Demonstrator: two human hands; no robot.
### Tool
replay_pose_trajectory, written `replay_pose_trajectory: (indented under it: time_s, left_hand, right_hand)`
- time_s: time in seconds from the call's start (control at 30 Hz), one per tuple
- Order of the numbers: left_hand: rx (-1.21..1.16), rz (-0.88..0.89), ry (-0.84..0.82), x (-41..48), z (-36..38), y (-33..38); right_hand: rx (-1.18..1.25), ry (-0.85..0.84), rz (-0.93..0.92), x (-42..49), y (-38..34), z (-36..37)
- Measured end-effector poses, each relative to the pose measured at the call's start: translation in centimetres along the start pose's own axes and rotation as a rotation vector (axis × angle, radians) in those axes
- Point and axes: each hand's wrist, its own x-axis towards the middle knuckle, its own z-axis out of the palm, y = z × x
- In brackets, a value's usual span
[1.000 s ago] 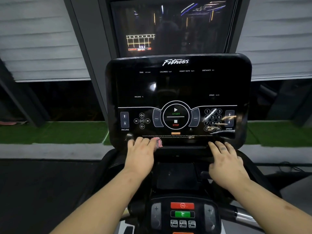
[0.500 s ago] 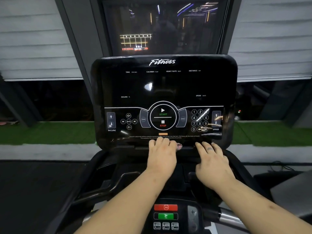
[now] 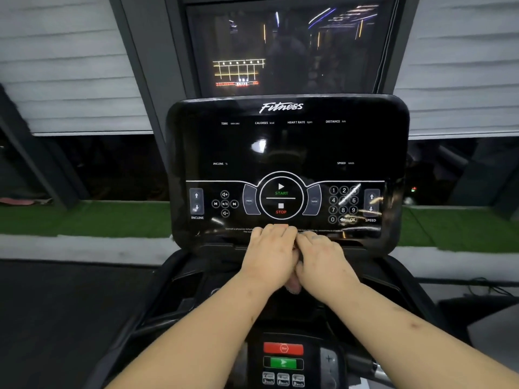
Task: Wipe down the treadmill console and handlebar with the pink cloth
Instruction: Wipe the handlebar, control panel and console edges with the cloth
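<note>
The black treadmill console stands straight ahead, glossy, with START and STOP in its middle. My left hand lies flat on the console's bottom edge just below the STOP button, fingers straight. The pink cloth is almost wholly hidden under it; only a small pinkish bit shows between the hands. My right hand rests flat beside it, fingers straight, touching the left hand. A short piece of the silver handlebar shows at the lower right.
A lower control panel with a red and a green button sits near me between my forearms. Behind the console hangs a dark screen. Green turf and a pale kerb run across the floor beyond.
My left hand has slid right along the console's bottom edge, from its left part to the middle. My right hand has moved left and now touches the left hand.
</note>
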Motion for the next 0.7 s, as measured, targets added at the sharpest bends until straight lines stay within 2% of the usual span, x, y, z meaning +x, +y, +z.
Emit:
replay_pose_trajectory:
  time_s: [0.4, 0.7]
  left_hand:
    - [0.169, -0.105, 0.074, -7.8, -2.5, -13.1]
    - [0.133, -0.155, 0.047, -8.3, -2.3, -12.8]
  right_hand:
    - [-0.072, -0.011, -0.003, 2.8, -1.8, 2.3]
    - [-0.161, -0.034, -0.181, 4.0, -9.6, 3.5]
